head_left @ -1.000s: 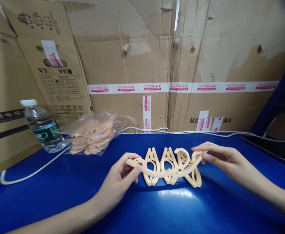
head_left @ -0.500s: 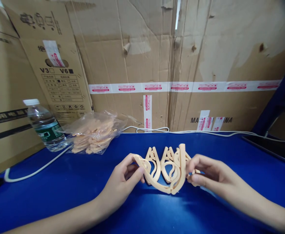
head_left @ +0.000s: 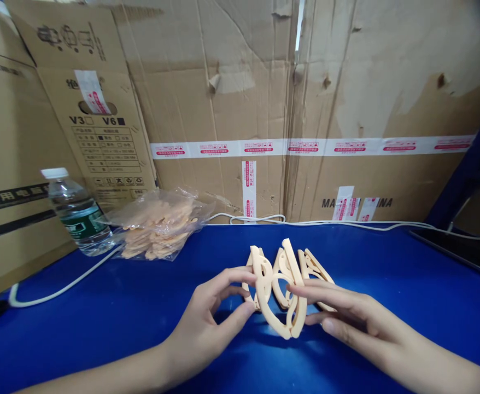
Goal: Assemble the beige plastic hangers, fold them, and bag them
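A beige plastic folding hanger [head_left: 292,265] is held upright between my two hands, its arms bent up into a narrow V. My left hand [head_left: 213,309] has its fingertips on the left arm, with the thumb lower down. On the other side, the outstretched fingers of my right hand [head_left: 346,312] press against the right arm, and the thumb sits below them. Just behind stand several more folded hangers, among them a middle hanger [head_left: 277,290] and a right hanger [head_left: 321,269]. The held hanger and my fingers partly cover them.
A clear plastic bag [head_left: 162,224] of beige hanger parts lies on the blue table [head_left: 207,241] at the back left. Beside it stands a water bottle [head_left: 78,213]. A white cable [head_left: 338,222] runs along the cardboard [head_left: 223,180] behind. A dark flat object [head_left: 461,249] lies at right.
The hanger's two arms have come closer together, and its tip is slightly lower. My right hand has moved left onto the right arm; my left hand has shifted a little right.
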`<action>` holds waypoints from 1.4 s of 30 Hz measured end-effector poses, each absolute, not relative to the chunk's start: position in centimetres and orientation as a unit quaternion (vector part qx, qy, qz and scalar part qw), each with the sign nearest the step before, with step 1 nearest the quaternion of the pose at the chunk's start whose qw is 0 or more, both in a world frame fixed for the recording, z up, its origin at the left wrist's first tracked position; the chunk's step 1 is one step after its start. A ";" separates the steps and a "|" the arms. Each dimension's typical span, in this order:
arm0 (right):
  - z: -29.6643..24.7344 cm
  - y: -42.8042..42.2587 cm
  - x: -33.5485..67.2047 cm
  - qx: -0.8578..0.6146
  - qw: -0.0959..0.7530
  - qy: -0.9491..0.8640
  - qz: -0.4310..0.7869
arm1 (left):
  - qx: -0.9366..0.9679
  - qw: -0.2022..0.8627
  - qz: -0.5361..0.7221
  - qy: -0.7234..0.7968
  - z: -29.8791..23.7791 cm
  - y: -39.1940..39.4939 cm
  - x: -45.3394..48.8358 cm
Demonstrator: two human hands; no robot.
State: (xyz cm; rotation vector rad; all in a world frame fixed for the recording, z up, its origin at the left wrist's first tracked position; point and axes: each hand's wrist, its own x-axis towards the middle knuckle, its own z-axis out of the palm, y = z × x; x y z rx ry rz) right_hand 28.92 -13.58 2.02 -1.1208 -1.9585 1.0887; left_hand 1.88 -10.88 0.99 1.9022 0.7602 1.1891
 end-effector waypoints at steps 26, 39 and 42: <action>0.6 -13.9 30.3 -0.426 0.243 -0.817 0.303 | 0.725 0.503 0.400 0.247 1.6 -11.0 1.7; 1.5 -14.2 30.4 -0.414 0.224 -0.780 0.413 | 0.821 0.331 0.369 0.283 0.4 -11.7 0.5; 2.6 -13.6 30.2 -0.423 0.276 -0.742 0.440 | 0.814 0.357 0.376 0.261 0.6 -11.7 0.6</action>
